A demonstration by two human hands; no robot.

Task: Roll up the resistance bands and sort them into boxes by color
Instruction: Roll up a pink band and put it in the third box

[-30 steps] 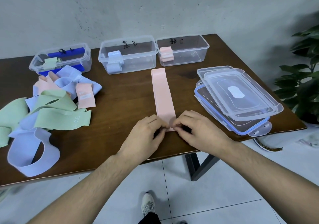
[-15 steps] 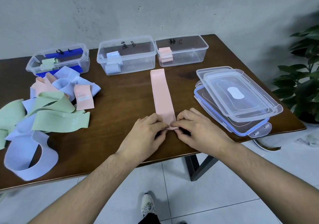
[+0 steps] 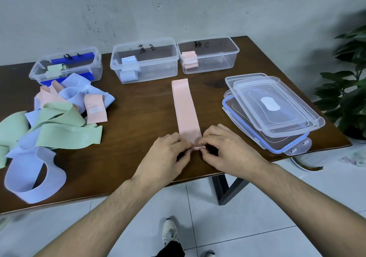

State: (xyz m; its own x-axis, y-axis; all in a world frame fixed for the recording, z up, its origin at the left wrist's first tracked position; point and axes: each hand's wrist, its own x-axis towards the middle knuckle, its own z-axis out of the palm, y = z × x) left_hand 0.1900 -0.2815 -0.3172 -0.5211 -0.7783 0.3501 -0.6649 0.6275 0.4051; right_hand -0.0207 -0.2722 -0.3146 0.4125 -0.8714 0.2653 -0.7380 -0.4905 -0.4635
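Head view, looking down on a dark wooden table (image 3: 126,138). Pink band (image 3: 185,106) laid flat and straight, running away from the person toward the boxes; its near end sits close to the table's front edge, between the hands. Left hand (image 3: 168,153) and right hand (image 3: 227,147) both pinch that near end, fingers curled, a small tight curl of pink showing between the fingertips. Judged step: the start of the roll, first turn only, nearly the whole length still flat. Next move probably calls for even pressure from both sides so the roll tracks straight up the strip and does not cone or spring open; the material looks stretchy and may unwind if let go. Boxes along the back, all open, each with dark handwriting, not fully legible. Left box (image 3: 67,68): a green roll, plus something bright blue in or under it, cannot tell which. Middle box (image 3: 144,60): pale blue rolls at its left end. Right box (image 3: 208,55): pink rolls at its left end, rest bare; likely home for this band. Loose pile (image 3: 49,122) of green, pale blue and pink bands at left, unrolled. Stacked lids (image 3: 271,110) at right.
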